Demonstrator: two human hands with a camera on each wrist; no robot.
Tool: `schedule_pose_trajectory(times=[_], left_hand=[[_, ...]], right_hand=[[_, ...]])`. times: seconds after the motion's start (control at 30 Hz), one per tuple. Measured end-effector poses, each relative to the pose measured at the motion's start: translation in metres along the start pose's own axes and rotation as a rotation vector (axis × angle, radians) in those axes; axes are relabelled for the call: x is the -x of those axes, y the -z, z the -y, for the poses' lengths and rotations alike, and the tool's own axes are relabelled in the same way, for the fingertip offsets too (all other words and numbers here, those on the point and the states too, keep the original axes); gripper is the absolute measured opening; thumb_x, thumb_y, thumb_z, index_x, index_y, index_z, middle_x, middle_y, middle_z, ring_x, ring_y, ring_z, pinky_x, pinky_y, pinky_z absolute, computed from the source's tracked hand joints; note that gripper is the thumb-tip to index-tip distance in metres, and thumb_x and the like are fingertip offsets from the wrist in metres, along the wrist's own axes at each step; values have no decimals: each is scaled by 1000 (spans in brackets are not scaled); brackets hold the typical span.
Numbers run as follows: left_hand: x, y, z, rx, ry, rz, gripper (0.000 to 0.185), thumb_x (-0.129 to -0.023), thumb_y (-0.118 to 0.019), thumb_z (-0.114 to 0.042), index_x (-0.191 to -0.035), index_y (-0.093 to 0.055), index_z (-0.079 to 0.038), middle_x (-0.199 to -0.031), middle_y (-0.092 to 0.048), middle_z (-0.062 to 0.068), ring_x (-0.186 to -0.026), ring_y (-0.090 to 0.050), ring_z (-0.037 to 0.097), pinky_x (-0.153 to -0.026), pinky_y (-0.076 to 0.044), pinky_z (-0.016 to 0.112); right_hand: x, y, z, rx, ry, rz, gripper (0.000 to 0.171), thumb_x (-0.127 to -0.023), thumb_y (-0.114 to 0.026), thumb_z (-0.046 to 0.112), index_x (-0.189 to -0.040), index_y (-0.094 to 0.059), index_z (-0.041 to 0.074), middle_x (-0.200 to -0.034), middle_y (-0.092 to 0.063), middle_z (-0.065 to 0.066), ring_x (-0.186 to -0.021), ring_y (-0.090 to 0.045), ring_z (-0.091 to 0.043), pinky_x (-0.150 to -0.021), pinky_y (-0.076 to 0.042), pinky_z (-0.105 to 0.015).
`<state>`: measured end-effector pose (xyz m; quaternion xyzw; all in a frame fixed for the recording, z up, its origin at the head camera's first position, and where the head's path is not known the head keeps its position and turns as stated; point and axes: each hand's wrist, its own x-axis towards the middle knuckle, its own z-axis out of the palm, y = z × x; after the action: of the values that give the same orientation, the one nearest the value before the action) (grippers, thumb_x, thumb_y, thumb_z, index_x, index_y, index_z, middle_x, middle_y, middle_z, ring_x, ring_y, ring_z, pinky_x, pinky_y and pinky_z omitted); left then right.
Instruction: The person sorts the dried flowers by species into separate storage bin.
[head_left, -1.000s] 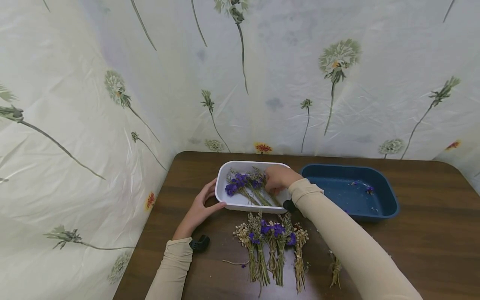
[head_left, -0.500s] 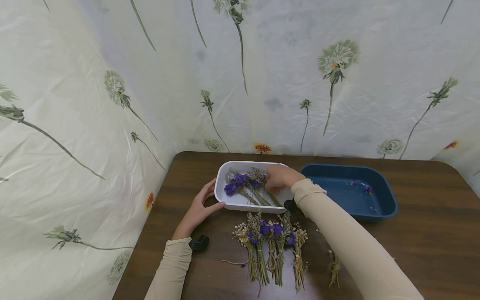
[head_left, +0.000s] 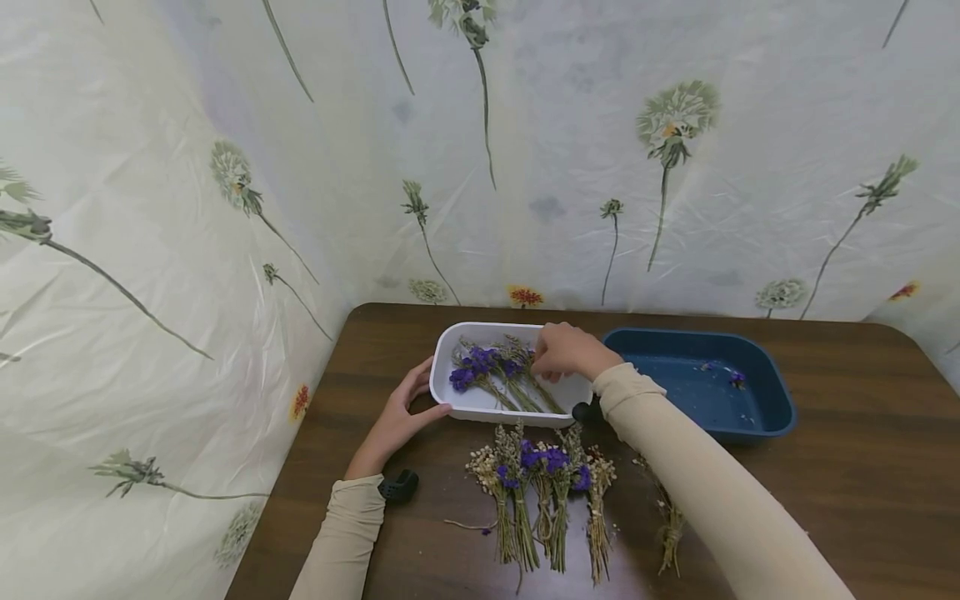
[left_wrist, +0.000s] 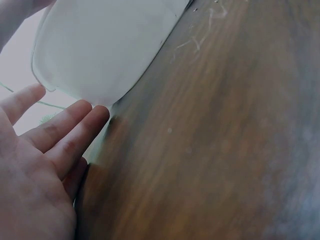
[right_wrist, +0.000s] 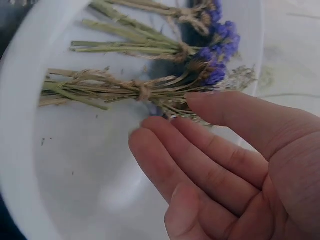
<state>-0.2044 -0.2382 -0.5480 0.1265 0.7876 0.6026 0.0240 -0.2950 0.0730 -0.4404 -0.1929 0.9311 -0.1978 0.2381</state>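
Observation:
In the head view, a white tub (head_left: 487, 414) holds several small dried-flower bundles (head_left: 480, 362) with purple blooms, side by side. My left hand (head_left: 397, 425) touches the tub's left end with fingers spread, the thumb at its front corner. The left wrist view shows the extended fingertips against the tub wall (left_wrist: 105, 50). Over the right part of the tub is my right hand (head_left: 568, 352). In the right wrist view its thumb and fingers (right_wrist: 165, 155) stand apart beside a twine-tied bundle (right_wrist: 145, 91); the thumb tip overlaps the flower end, and contact is unclear.
A blue tub (head_left: 705, 396) with a few purple petals stands to the right. In front of the white tub, several dried bundles (head_left: 543, 500) lie in a row on the brown table (head_left: 862, 433). Another bundle (head_left: 670, 533) lies partly under the right forearm.
My right hand has shifted slightly up and right from the bundles, showing more of the tub's right end. The left hand stays at the tub.

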Motion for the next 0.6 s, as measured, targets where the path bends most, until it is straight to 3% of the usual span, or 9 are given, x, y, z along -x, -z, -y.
schedule_pose_trajectory(times=[0.6], left_hand=[[0, 0, 0, -1, 3, -1, 84, -91, -80, -12, -161, -36, -27, -151, -55, 17, -138, -54, 37, -122, -29, 63]], right_hand=[[26, 9, -14, -148, 30, -118, 22, -99, -68, 28, -99, -81, 9, -86, -79, -6, -86, -75, -30, -68, -58, -35]])
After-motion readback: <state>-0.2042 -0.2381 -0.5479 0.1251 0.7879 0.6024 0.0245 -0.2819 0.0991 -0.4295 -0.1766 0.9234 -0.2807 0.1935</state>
